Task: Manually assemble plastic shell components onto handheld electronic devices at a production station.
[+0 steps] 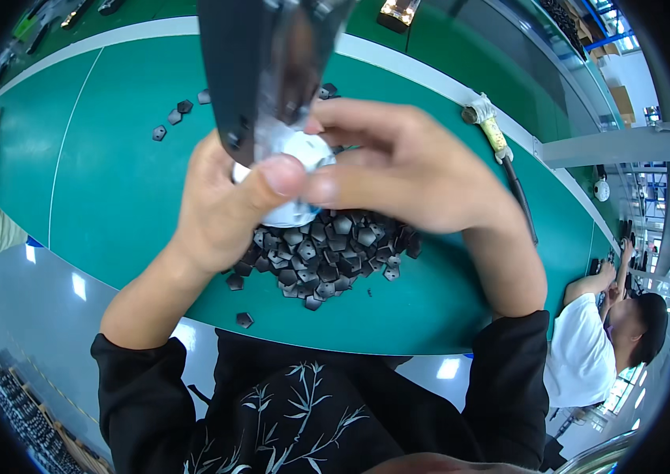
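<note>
Nearest the camera, a blurred dark panel (224, 71) stands over the far side of the pile (335, 257) of black five-sided bits, its lower end against a white piece (309, 148); whether they are joined I cannot tell. That white piece sits above the pile's upper edge, with both hands together on it: the left hand (212, 201) grips its left side, thumb across the front, and the right hand (426, 170), blurred, pinches from the other side. Such opposed grips probably steady it against tipping under the tall panel. Below, the pile lies on the green table (118, 178), likely heaped there for easy reach. Beyond it to the left are a few loose bits (159, 133); beyond it to the right lies a tool (506, 158) with a wrapped head, apparently laid aside from the working space. Farther right of the pile, a co-worker (583, 347) sits at the table's edge.
</note>
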